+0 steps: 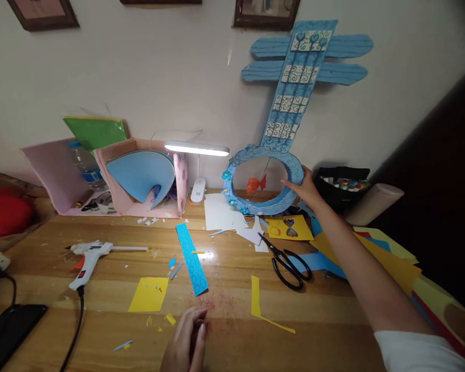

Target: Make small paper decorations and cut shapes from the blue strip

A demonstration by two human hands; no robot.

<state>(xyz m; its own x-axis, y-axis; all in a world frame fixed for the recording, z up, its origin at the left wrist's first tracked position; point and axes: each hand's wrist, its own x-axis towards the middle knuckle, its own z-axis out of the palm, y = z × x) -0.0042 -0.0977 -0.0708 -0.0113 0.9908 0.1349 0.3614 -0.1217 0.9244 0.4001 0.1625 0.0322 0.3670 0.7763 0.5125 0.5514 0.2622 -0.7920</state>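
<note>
A blue cardboard craft instrument (289,160) leans against the wall, with a ring-shaped body and a long patterned neck. Small blue flowers trim the ring's left side, and an orange paper fish (257,184) shows within the opening. My right hand (303,188) grips the ring's right edge, thumb in front and fingers mostly hidden behind. My left hand (185,338) rests on the table at the bottom, loosely curled, thumb apart from the fingers, holding nothing visible. Just beyond it lies a blue paper strip (191,261) marked with ovals. Black-handled scissors (289,264) lie below the ring.
A white glue gun (89,258) with its cord lies at left, near a yellow paper square (149,294). A lit desk lamp (197,150) stands beside a pink box (151,207). Paper scraps litter the wooden table (225,341); coloured sheets (387,258) lie under my right arm.
</note>
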